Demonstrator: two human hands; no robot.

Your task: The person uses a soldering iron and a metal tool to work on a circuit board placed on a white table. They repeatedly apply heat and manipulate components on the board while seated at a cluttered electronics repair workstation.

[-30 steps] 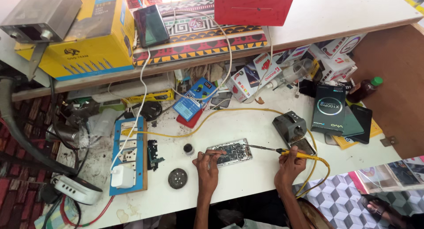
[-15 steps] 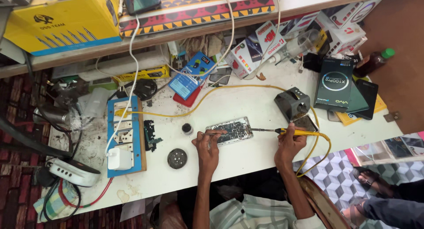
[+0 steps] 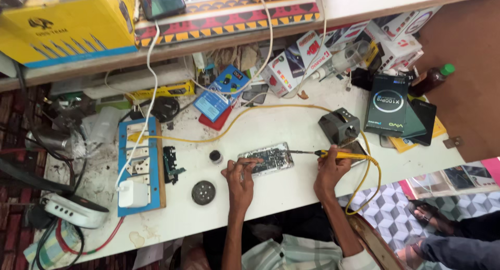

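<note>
The opened phone (image 3: 266, 158) lies on our white table (image 3: 281, 129); our left hand (image 3: 239, 172) pinches tweezers (image 3: 249, 162) over it, our right hand (image 3: 328, 168) grips the yellow soldering iron (image 3: 333, 155).

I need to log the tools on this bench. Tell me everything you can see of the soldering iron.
The soldering iron is a slim pen-shaped tool with a yellow handle and a thin dark metal shaft and tip. It lies nearly level, tip pointing toward the opened phone on the white bench and resting at its edge. The right hand grips the handle. A yellow cord runs from the handle's back end, loops down past the bench edge and trails across the bench. Whether it is hot cannot be told.
</note>
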